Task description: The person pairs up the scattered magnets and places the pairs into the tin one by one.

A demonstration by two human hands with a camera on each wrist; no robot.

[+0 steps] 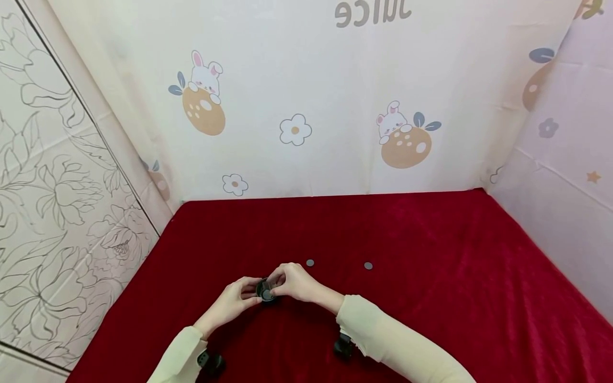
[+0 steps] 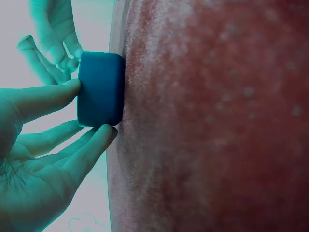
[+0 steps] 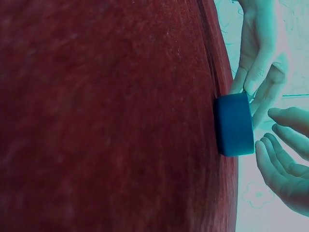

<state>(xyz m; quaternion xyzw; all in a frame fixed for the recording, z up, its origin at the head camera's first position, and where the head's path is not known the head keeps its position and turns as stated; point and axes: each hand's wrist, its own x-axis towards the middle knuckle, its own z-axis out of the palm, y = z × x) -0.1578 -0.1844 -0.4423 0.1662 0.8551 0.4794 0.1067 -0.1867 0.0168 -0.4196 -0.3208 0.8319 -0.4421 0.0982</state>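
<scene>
A floral panel [image 1: 52, 191] was seen at left, a rabbit-printed curtain [image 1: 325, 69] across the top, and red cloth [image 1: 440, 287] below.

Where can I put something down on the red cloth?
Right of the two gray discs, and between them and the back curtain. It's crowded where the left hand holds the dark round container, right hand at its rim.

One printed word before me
I read grey "Juice" lettering [image 1: 375, 13], reversed, on the pale cloth backdrop [image 1: 297, 64].
</scene>
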